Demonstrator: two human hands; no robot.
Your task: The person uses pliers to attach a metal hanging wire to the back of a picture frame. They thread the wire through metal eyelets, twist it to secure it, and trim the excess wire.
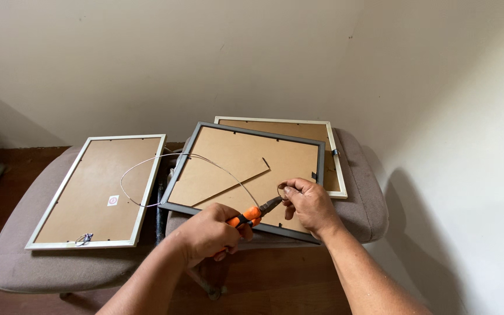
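Far to the left of both hands, a silver-edged picture frame (95, 191) lies face down on a grey padded seat (24, 256), its brown backing board upward. A small wire loop (83, 238) rests on its lower edge, and a small red-and-white sticker (113, 200) sits on the board.

A thin wire (147, 163) arcs from this frame's right edge up and over toward the hands, crossing the dark-edged frame (241, 175). That frame lies face down just beyond the fingers, tilted, its lower edge directly under both hands. Its backing board carries a folded-flat stand flap.

The left hand (210, 232) is closed tight around the orange handles of a pair of pliers (256, 212). The pliers' dark nose points right and meets the wire at the right hand.

The right hand (309, 204) has its fingers (291, 188) pinched together on a small curl at the wire's end, held just above the dark-edged frame's lower right corner. The pliers' tip touches or nearly touches this curl; exact contact cannot be told.

Behind the right hand, partly covered by the dark-edged frame, lies a third frame (331, 157) with a pale edge, also face down. A second grey padded seat (366, 198) carries both frames.
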